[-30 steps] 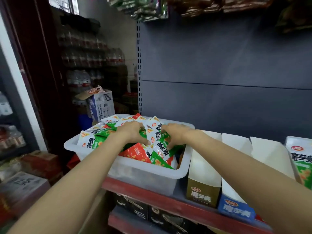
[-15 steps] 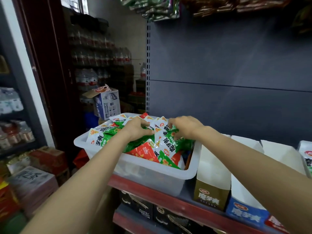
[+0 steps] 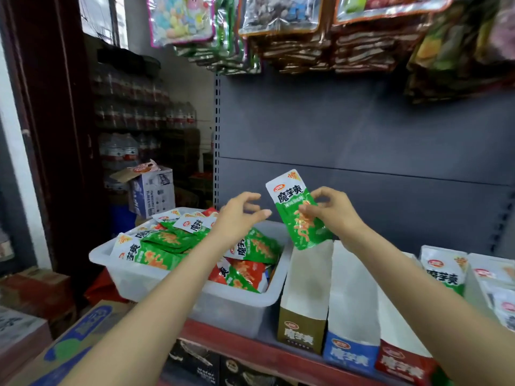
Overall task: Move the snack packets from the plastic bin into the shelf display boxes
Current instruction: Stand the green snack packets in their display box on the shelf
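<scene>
A translucent white plastic bin sits on the red-edged shelf, heaped with green and red snack packets. My right hand pinches one green packet upright above the right end of the bin and over the brown display box. My left hand hovers above the bin with fingers loosely spread, holding nothing. A blue display box and a red display box stand to the right of the brown one; their white insides show no packets.
Further boxes holding green packets stand at the far right. Bags of snacks hang from hooks above. Cartons and stacked bottled water fill the floor to the left. A dark lower shelf lies beneath.
Both hands have risen out of the bin. My right hand has lifted a green packet up and to the right; my left hand has let go of the pile. The view has tilted upward.
</scene>
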`<action>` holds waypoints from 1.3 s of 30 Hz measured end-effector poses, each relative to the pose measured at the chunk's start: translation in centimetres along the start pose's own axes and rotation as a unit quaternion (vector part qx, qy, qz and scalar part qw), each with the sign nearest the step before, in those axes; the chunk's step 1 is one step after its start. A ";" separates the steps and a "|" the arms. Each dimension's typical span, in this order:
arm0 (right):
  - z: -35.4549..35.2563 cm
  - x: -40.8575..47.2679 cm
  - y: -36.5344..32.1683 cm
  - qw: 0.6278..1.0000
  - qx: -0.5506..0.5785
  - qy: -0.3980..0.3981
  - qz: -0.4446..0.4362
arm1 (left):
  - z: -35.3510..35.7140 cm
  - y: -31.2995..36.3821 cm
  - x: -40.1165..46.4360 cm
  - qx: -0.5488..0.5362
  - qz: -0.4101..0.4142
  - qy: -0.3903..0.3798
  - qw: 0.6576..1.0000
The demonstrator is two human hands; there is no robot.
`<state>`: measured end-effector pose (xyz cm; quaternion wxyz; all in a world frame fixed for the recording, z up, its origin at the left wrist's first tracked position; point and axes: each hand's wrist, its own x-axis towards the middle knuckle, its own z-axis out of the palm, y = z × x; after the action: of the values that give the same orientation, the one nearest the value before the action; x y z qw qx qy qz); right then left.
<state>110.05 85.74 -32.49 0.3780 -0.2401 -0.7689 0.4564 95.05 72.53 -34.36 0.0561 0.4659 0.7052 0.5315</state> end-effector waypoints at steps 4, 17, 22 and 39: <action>-4.3 -2.7 0.3 0.997 0.060 -0.024 0.030 | 4.2 3.0 -0.5 -0.078 0.018 -0.077 0.994; -19.4 -8.9 3.4 0.982 -0.166 0.082 -0.039 | 19.5 13.0 -2.4 -0.163 0.094 -0.135 0.973; -21.7 -9.2 4.4 0.966 -0.218 0.128 -0.050 | 22.5 13.4 -2.2 -0.109 0.127 -0.112 0.980; -21.7 -8.8 8.3 0.892 -0.445 0.075 -0.026 | 25.5 11.6 -2.6 0.241 0.200 -0.103 0.944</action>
<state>132.87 94.59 -36.56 0.2995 -0.3966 -0.8669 0.0375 118.08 88.49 -37.08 -0.0932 0.6492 0.6949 0.2950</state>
